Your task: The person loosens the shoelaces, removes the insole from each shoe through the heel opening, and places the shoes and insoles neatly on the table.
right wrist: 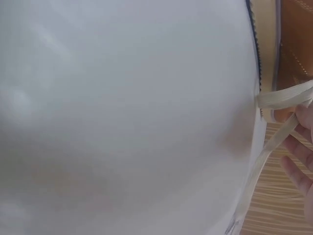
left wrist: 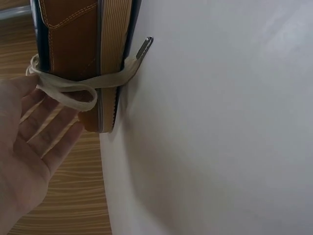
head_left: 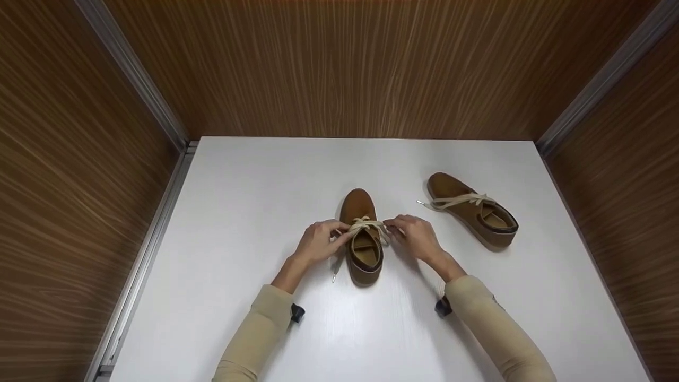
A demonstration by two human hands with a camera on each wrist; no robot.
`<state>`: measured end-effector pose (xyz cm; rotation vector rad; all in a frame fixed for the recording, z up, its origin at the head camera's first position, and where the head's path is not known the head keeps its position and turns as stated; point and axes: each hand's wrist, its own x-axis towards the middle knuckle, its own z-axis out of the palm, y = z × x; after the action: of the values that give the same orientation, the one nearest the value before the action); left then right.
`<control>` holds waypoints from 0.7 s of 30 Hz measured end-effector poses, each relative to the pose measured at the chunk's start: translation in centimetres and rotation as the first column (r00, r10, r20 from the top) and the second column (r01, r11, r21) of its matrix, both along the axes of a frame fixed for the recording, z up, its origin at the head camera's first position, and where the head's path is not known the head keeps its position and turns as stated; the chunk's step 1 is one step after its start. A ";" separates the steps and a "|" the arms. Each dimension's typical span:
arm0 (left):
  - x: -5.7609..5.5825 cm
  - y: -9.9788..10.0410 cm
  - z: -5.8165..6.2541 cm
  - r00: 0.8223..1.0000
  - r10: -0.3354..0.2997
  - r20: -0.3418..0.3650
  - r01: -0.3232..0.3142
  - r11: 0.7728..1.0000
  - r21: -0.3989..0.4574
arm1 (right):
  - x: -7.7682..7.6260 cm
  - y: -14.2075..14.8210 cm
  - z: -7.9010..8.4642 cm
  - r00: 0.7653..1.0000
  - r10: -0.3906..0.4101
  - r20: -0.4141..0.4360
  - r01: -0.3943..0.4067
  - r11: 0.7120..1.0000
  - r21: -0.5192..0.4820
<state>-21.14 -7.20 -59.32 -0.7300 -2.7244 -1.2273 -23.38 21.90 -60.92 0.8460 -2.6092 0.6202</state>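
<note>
I see the shoe [head_left: 362,236] near the middle of the white table [head_left: 254,212], its long axis running straight away from me, toe toward the far wall and heel toward me. Both forearms angle inward and meet over its lace [head_left: 366,224]. My left hand [head_left: 317,243] pinches the lace loop on the shoe's left side; the left wrist view shows the other fingers [left wrist: 46,129] lying loosely extended. My right hand [head_left: 419,237] pinches the lace on the right side, fingers curled. A second shoe [head_left: 472,209] lies well apart to the right, toe pointing far-left.
</note>
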 end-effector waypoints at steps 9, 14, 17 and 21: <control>-0.2 0.0 0.7 0.995 -0.007 0.100 0.000 0.997 0.074 | 0.5 0.1 0.9 1.000 0.018 -0.026 -0.017 1.000 0.016; -0.4 -0.1 0.9 0.993 -0.010 0.115 0.000 0.996 0.085 | 0.8 0.1 1.5 0.999 0.022 -0.041 -0.020 0.999 0.032; -0.4 -0.3 1.1 0.995 -0.011 0.101 0.002 0.996 0.089 | 0.9 0.1 1.8 0.998 0.031 -0.058 -0.029 0.999 0.040; -0.5 -0.6 1.3 0.997 -0.003 0.077 -0.003 0.997 0.076 | 1.0 0.2 2.1 0.996 0.043 -0.083 -0.039 0.998 0.055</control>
<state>-21.64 -7.79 -57.98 -0.6888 -2.7205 -1.3784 -22.42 22.13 -58.80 0.9239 -2.5489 0.5162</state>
